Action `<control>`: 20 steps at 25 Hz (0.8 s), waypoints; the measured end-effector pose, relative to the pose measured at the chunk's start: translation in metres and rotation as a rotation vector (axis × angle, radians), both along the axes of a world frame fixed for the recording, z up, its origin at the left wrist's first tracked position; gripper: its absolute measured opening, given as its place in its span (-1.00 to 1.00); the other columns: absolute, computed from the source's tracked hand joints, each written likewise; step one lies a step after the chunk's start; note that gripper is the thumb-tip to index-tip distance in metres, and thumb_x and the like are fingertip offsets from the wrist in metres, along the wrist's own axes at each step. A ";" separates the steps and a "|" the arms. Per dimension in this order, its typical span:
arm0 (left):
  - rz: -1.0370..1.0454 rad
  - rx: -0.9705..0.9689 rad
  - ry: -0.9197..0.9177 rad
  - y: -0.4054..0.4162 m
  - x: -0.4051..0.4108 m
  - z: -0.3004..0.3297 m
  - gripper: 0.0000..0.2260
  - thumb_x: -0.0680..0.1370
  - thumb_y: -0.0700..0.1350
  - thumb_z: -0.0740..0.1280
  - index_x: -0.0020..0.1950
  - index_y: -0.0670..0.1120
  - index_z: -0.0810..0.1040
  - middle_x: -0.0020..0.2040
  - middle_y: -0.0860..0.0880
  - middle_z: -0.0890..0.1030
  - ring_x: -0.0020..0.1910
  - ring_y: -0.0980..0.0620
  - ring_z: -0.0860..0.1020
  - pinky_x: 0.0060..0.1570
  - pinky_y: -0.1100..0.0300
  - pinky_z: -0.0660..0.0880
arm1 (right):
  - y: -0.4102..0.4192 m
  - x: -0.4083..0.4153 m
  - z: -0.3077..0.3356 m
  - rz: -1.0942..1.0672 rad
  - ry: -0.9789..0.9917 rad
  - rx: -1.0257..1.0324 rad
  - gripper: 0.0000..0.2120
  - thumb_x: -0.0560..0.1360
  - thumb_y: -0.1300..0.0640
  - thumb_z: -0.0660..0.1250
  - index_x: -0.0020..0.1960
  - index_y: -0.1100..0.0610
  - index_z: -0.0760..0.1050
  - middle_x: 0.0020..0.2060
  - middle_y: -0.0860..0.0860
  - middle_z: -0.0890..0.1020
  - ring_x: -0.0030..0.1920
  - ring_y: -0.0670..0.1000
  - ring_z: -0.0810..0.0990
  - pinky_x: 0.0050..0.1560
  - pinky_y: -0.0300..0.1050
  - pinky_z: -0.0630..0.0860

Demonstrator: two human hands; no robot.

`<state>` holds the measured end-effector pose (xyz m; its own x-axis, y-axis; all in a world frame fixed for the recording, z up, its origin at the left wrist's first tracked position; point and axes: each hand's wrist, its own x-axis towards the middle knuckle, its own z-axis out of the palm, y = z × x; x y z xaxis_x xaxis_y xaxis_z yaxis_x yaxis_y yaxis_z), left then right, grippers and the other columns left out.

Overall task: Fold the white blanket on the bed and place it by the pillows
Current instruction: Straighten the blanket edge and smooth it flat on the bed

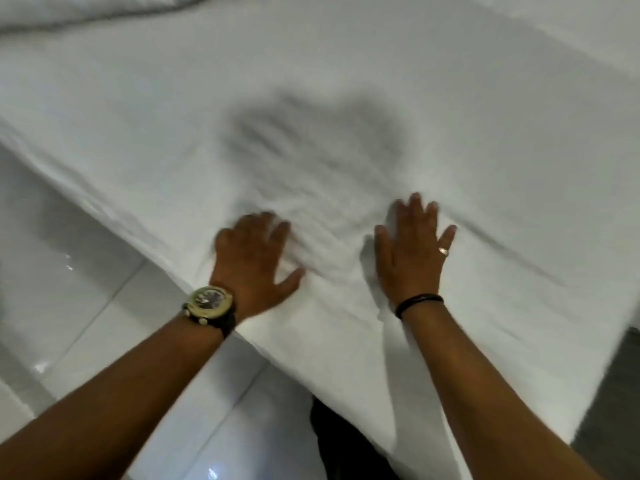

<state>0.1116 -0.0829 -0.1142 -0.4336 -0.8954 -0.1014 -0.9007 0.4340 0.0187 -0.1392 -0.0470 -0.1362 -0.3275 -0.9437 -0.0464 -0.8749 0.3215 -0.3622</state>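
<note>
The white blanket (311, 109) lies spread flat over the bed and fills most of the view, with small wrinkles near my hands. My left hand (254, 261), with a gold watch on its wrist, rests palm down on the blanket near the bed's edge, fingers apart. My right hand (412, 249), with a ring and a black wristband, also lies palm down on the blanket, fingers spread. Neither hand grips the cloth. A bunched white fold (86, 12) shows at the top left. I cannot tell whether it is a pillow.
The bed's edge runs diagonally from the left middle to the bottom right. Glossy white floor tiles (69, 289) lie to the left and below. A grey floor strip (609, 393) shows at the right. A dark trouser leg (343, 441) stands against the bed.
</note>
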 end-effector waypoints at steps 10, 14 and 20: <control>0.246 0.019 -0.155 -0.290 0.133 -0.031 -0.06 0.37 0.59 -0.09 0.59 0.05 -0.10 0.62 -0.05 -0.04 0.58 -0.11 -0.06 0.43 -0.35 -0.06 | -0.153 -0.133 -0.018 -0.161 0.310 0.284 -0.19 0.48 -0.45 -0.25 0.58 0.00 -0.06 0.59 0.03 -0.04 0.57 0.11 -0.09 0.48 0.33 -0.13; 0.246 0.081 -0.088 -0.288 0.124 -0.031 -0.06 0.38 0.54 -0.09 0.59 0.01 -0.13 0.62 -0.06 -0.10 0.58 -0.13 -0.11 0.43 -0.31 -0.12 | -0.194 -0.056 0.024 -0.280 0.138 0.331 -0.24 0.52 -0.36 -0.13 0.57 0.08 0.04 0.58 0.09 0.04 0.56 0.20 -0.01 0.42 0.43 0.01; 0.240 0.107 0.046 -0.292 0.132 -0.049 -0.05 0.33 0.47 0.04 0.60 -0.01 -0.04 0.62 -0.10 -0.05 0.58 -0.16 -0.12 0.42 -0.32 -0.17 | -0.309 0.104 0.010 0.297 0.162 0.049 -0.40 0.53 -0.27 0.19 0.48 -0.01 0.31 0.51 0.08 0.29 0.52 0.17 0.18 0.35 0.50 0.06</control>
